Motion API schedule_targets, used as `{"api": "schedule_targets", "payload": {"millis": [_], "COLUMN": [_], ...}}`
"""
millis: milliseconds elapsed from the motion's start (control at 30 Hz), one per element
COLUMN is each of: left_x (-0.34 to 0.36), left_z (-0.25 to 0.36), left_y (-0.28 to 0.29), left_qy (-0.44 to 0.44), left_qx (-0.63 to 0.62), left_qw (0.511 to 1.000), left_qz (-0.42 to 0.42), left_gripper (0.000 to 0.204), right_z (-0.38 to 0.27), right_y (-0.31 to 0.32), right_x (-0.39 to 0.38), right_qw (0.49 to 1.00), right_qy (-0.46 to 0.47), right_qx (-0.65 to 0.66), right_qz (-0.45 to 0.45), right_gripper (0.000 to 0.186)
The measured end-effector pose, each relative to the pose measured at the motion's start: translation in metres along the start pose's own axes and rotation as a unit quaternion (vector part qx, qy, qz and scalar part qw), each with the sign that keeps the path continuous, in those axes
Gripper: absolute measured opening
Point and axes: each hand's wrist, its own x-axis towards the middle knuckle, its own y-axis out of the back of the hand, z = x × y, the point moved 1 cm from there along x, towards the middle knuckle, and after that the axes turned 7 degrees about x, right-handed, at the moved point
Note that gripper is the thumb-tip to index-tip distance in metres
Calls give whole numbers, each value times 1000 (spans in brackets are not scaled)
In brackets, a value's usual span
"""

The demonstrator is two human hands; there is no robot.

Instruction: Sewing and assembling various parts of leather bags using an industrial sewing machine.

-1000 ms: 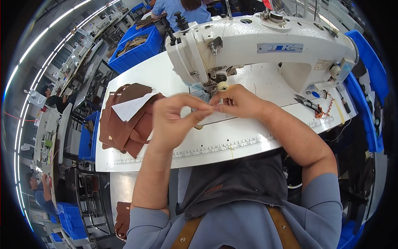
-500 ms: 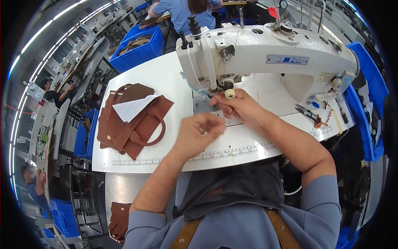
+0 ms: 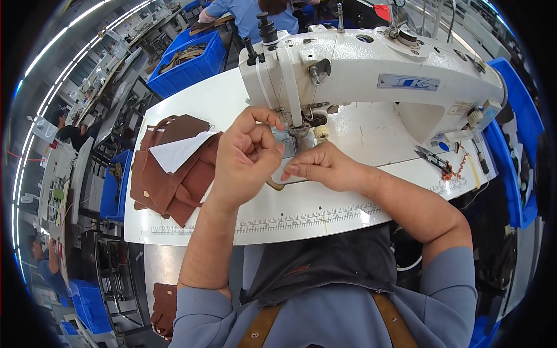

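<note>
Two curled hands, grip unclear, above white table; blue bin, strip lights beyond

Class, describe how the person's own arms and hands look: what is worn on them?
Plain blue-grey short sleeves cover the upper arms and end near the elbows. Both forearms are bare. The left hand and right hand wear no gloves, and no watch or bracelet shows on either wrist.
</note>
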Motion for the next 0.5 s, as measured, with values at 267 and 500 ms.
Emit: {"api": "schedule_targets", "payload": {"millis": [267, 500], "left_x": [4, 11], "left_z": [-15, -45], "left_y": [0, 1], "left_qy": [-246, -277], "left_qx": [466, 485], "left_qw": [849, 826], "left_qz": [-48, 81], "left_gripper": [23, 15], "right_z": [1, 3], "right_y": [10, 29], "right_x": [1, 5], "right_qw": [997, 987], "right_qy": [-25, -98], "right_qx": [-66, 89], "right_qz": [-37, 95], "right_gripper": [23, 21]}}
